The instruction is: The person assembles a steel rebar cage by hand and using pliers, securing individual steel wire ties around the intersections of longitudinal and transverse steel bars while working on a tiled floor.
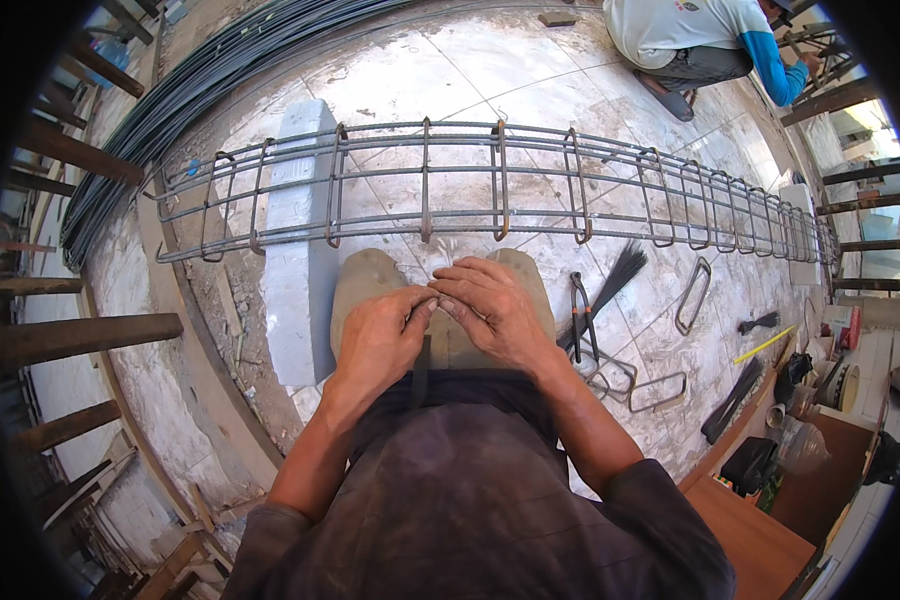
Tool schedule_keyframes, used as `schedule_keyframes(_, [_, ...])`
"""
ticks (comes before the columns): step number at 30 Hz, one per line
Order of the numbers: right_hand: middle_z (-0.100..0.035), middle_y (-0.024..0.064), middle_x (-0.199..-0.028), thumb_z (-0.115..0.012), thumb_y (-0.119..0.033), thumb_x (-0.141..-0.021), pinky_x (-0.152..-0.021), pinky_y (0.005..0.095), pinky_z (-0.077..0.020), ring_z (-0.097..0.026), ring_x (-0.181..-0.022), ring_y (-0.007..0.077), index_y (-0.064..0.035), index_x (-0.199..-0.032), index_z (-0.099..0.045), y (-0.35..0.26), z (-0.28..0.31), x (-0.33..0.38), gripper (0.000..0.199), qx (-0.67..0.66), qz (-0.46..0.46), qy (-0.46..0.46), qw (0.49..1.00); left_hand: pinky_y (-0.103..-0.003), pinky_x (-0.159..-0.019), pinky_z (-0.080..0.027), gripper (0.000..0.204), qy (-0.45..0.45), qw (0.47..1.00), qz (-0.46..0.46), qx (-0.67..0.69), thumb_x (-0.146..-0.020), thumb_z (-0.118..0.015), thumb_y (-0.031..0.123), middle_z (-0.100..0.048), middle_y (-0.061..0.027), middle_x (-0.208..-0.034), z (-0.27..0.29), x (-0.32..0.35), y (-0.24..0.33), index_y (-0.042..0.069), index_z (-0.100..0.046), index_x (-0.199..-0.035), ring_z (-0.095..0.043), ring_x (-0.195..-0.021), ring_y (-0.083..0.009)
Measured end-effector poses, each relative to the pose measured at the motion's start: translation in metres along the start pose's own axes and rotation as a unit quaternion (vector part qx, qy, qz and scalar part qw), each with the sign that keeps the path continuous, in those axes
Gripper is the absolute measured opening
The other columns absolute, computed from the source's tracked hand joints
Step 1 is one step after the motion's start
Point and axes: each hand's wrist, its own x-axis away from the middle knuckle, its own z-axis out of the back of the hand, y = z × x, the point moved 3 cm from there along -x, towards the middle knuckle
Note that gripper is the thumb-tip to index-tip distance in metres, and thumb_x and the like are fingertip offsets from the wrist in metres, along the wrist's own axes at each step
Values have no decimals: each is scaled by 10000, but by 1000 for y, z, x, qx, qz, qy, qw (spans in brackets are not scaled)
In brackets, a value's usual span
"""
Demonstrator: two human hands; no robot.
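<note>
- A thin tie wire is pinched between the fingertips of left hand and right hand, above the knees.
- A rebar cage is laid just ahead.
- Coloured packages are stacked far right.

Building site (rebar cage, stacked steel rods)

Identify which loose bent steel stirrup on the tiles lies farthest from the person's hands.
The upright-looking stirrup just below the rebar cage, lying alone. The other two lie by the pincers, closer to the right hand.

Thin wire, seemingly pinched between fingertips.
</note>
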Motion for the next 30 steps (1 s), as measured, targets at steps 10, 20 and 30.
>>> schedule_keyframes(10, [-693,53,-885,-663,-154,-1020,-812,324,-503,-631,-831,149,-20,-1040,-715,6,26,55,145,-200,-184,-127,954,-428,-713,-537,207,-102,994,-44,15,-956,-683,190,-744,-187,-924,-22,14,1,58,-781,-1083,-716,-817,-370])
schedule_keyframes(20, [-634,-4,-782,-690,-157,-1010,-659,272,-443,-530,-750,69,24,-1037,-727,21,34,60,186,-248,-233,-211,916,-465,-717,-532,216,-34,986,-155,-42,-966,-665,198,-747,-175,-907,-39,22,0,53,-771,-1087,-715,-821,-381])
schedule_keyframes(30, [-753,239,-1020,-731,-347,-937,-870,432,-565,-732,-963,382,31,-1181,-723,146,33,0,451,-61,-310,88,945,-453,-724,-517,259,-48,996,74,-27,-997,-617,253,-730,-171,-859,-74,-9,-62,71,-765,-1106,-713,-822,-356])
